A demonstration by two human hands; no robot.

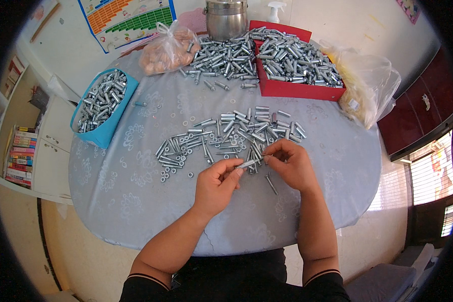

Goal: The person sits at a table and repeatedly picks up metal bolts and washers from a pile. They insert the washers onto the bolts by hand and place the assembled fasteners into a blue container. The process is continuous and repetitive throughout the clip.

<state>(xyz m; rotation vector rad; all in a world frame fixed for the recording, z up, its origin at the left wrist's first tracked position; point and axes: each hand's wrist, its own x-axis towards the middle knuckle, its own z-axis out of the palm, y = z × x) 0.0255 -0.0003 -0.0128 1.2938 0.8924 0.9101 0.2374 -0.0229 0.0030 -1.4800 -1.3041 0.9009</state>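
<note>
Over the near middle of the table, my left hand (214, 186) pinches a silver sleeve anchor bolt (245, 164) between thumb and fingers, its shaft pointing right. Close to the bolt's far end, my right hand (294, 165) has thumb and forefinger pressed together; whatever they hold is too small to make out. Just beyond both hands spreads a loose pile of metal sleeves (259, 127), bolts (172, 160) and nuts (190, 174). A single bolt (272, 183) lies below my right fingers.
A blue box (110, 132) of anchors stands at left, a red box (299, 90) of them at back right. More anchors (221, 58) are heaped between a tied bag (168, 50) and the red box. A metal pot (226, 20) stands behind; another plastic bag (370, 85) sits far right.
</note>
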